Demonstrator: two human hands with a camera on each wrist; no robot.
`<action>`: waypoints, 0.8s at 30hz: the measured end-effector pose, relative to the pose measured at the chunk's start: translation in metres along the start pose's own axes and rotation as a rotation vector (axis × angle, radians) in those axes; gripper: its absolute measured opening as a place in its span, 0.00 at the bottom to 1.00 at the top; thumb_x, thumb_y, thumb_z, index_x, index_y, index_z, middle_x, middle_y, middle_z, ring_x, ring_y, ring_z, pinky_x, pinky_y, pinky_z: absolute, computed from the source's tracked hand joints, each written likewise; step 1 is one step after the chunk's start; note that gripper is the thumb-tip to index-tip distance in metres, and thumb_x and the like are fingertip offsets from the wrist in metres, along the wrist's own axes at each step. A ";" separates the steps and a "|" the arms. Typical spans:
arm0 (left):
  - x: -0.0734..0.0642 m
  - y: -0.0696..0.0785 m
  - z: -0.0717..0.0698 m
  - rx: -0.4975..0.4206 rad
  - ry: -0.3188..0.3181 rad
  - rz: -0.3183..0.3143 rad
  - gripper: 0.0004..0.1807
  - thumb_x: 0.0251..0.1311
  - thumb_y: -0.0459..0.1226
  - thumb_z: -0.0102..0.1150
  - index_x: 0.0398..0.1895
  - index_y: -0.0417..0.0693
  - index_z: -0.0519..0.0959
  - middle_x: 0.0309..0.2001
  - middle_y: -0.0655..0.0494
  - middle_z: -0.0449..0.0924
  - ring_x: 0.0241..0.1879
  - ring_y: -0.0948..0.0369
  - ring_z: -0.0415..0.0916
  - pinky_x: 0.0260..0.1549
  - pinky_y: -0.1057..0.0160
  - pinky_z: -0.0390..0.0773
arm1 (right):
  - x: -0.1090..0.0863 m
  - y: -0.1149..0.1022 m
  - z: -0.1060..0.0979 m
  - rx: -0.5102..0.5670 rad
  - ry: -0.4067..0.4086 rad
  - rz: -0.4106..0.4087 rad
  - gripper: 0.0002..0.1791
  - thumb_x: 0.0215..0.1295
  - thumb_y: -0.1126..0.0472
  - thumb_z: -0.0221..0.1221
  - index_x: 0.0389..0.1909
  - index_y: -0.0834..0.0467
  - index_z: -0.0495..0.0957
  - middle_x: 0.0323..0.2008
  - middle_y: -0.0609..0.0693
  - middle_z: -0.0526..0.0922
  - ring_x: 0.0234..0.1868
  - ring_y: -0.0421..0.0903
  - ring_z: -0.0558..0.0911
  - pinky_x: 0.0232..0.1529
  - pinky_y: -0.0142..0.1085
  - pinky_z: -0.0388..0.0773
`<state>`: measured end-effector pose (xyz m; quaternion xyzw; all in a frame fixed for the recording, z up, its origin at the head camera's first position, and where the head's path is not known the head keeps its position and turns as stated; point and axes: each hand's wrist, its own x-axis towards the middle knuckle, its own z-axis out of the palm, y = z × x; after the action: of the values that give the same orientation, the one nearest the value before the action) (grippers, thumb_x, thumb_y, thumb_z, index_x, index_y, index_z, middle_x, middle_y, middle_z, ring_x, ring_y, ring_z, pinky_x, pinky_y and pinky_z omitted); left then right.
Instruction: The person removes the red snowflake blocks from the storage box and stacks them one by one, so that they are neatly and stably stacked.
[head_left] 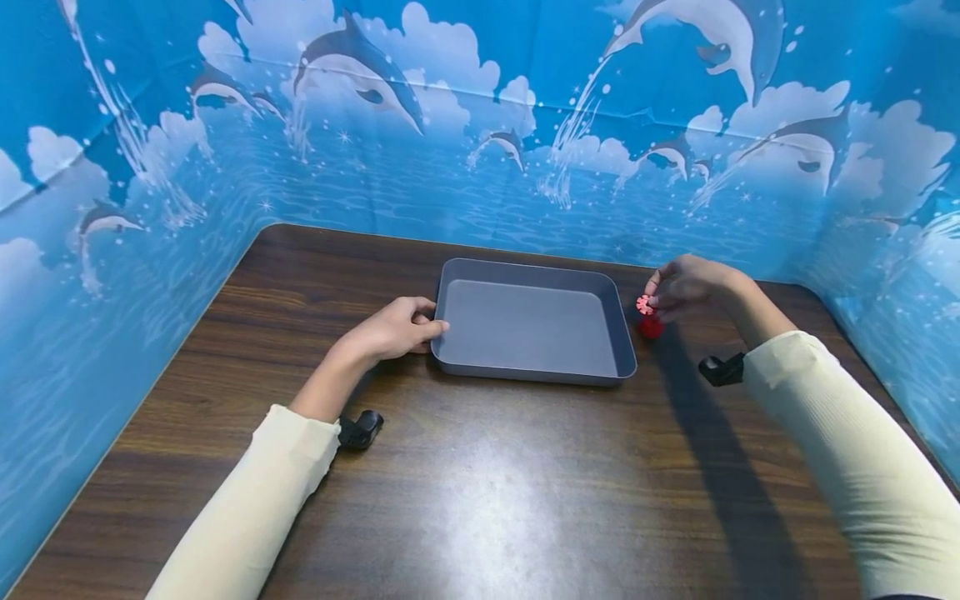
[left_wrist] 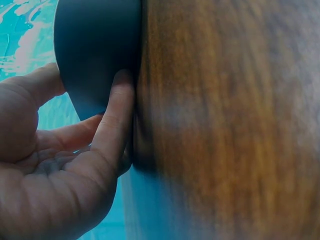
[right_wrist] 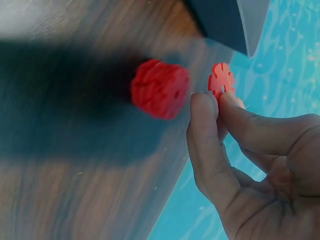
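A dark grey rectangular baking tray (head_left: 536, 375) lies on the brown wooden table, nothing visible inside it. My left hand (head_left: 401, 327) grips its left wall, thumb over the rim; in the left wrist view the other fingers (left_wrist: 112, 120) lie along the outside. Off the tray's right side, my right hand (head_left: 686, 286) pinches one red notched plastic disc (right_wrist: 221, 79) between thumb and fingertips. Below that disc, a short stack of similar red discs (right_wrist: 160, 89) stands on the table, close to the tray's right wall.
The wooden table (head_left: 360, 517) reaches back to a blue curtain (head_left: 420, 183) printed with dolphins, which hangs along the back and both sides. A dark wrist camera (head_left: 362, 430) sits at the left cuff, another camera (head_left: 722, 370) at the right.
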<state>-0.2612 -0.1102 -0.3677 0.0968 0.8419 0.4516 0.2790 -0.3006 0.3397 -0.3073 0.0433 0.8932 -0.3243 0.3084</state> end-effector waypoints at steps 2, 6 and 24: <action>-0.001 0.000 0.000 0.001 0.002 -0.005 0.37 0.85 0.41 0.51 0.86 0.33 0.52 0.42 0.50 0.75 0.63 0.45 0.81 0.68 0.47 0.82 | 0.000 0.004 -0.001 0.010 -0.014 0.015 0.13 0.81 0.71 0.54 0.59 0.75 0.71 0.39 0.54 0.83 0.35 0.42 0.86 0.46 0.42 0.93; -0.001 0.000 -0.001 0.007 -0.002 0.003 0.37 0.85 0.41 0.51 0.85 0.32 0.51 0.43 0.48 0.76 0.64 0.45 0.81 0.68 0.47 0.82 | 0.001 0.011 -0.002 0.011 -0.029 0.030 0.11 0.81 0.72 0.54 0.57 0.74 0.71 0.39 0.54 0.83 0.35 0.42 0.86 0.45 0.41 0.93; 0.002 0.000 0.002 0.008 -0.017 0.008 0.37 0.85 0.41 0.51 0.85 0.32 0.51 0.43 0.48 0.76 0.65 0.44 0.80 0.68 0.47 0.82 | -0.009 0.030 0.002 0.010 0.026 0.074 0.13 0.80 0.69 0.59 0.58 0.72 0.73 0.47 0.61 0.84 0.39 0.45 0.88 0.49 0.44 0.93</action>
<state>-0.2616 -0.1077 -0.3698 0.1050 0.8410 0.4484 0.2841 -0.2838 0.3634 -0.3196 0.0818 0.8934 -0.3164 0.3083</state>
